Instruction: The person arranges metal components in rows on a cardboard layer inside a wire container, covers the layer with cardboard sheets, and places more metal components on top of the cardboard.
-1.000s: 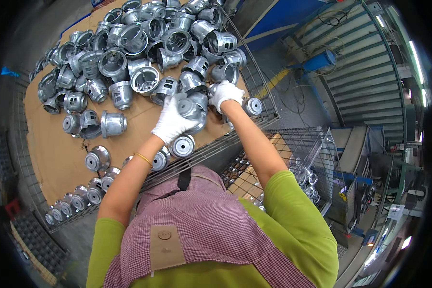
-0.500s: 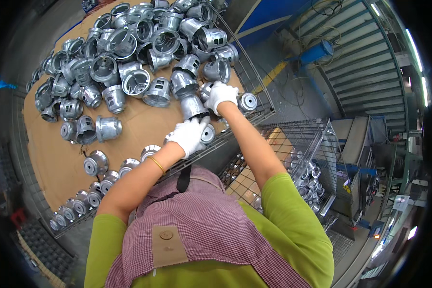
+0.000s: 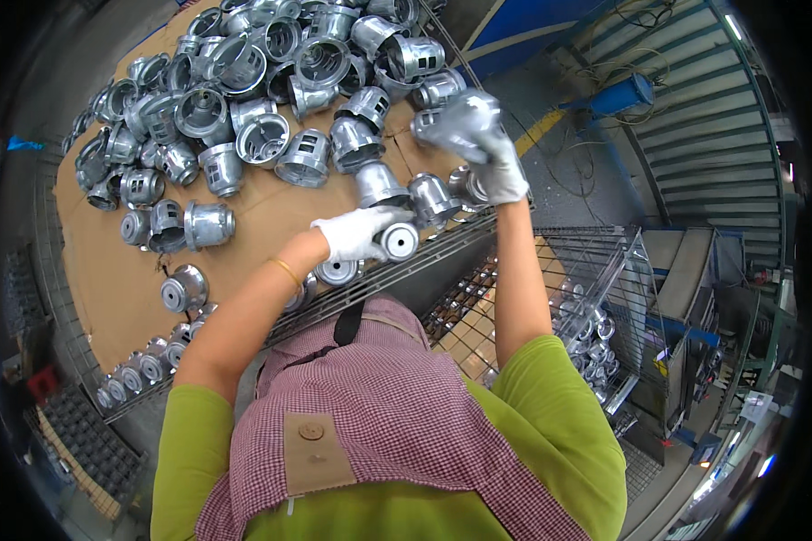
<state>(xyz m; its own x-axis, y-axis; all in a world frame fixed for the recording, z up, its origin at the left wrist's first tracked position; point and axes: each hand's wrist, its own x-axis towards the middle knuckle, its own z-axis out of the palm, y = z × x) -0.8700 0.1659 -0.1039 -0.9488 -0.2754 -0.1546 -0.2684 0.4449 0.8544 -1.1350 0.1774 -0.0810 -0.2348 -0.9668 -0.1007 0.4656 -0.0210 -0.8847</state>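
My right hand [image 3: 500,169], in a white glove, is raised by the right side of the cardboard-covered surface. It grips a shiny metal housing [image 3: 463,119], smeared by motion. My left hand [image 3: 359,234], gloved too, lies near the front edge with its fingers around a metal housing [image 3: 401,242] whose round end, with a central hole, faces me. Just beyond that hand stands another housing [image 3: 379,185]. A further housing [image 3: 433,199] sits between my two hands. Below my left hand, a housing [image 3: 337,271] rests at the edge.
A heap of metal housings [image 3: 323,61] covers the far part of the cardboard [image 3: 262,212]. Several more housings [image 3: 152,366] line the front left edge. A wire rim [image 3: 442,250] borders the surface. To the right stands a wire cage [image 3: 636,298] containing metal parts.
My right hand has lifted a housing off the surface and moved up and right. My left hand has shifted slightly at the front edge. The view has moved a little.
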